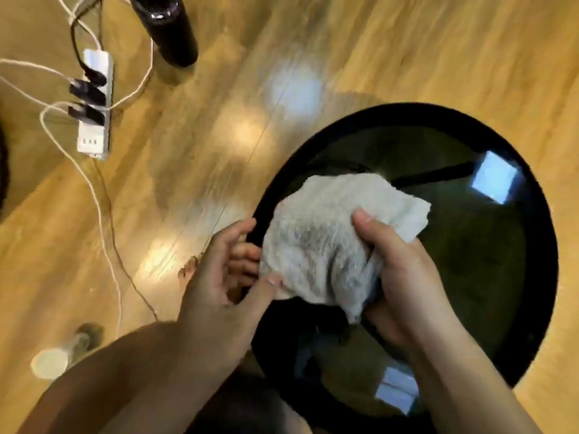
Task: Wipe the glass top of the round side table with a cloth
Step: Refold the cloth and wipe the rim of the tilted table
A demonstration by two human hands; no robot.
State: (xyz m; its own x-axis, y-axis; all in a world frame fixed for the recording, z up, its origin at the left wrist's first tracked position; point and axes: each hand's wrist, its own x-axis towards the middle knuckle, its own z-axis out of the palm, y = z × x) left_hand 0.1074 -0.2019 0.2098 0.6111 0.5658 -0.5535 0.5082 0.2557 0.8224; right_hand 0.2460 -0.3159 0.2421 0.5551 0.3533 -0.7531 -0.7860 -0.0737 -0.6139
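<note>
The round side table [529,220] has a black rim and a dark glass top that mirrors ceiling lights. A crumpled off-white cloth [326,239] hangs above the left part of the glass, held in both hands. My right hand [404,270] grips its right side, thumb on top. My left hand [219,283] pinches its lower left edge with the thumb, fingers behind the cloth near the table's left rim. Whether the cloth touches the glass is unclear.
The table stands on a wooden floor [407,42]. A white power strip [94,104] with black plugs and trailing cables lies at the upper left. A dark cylinder [166,26] stands at the top. A clear bottle [62,352] lies at the lower left.
</note>
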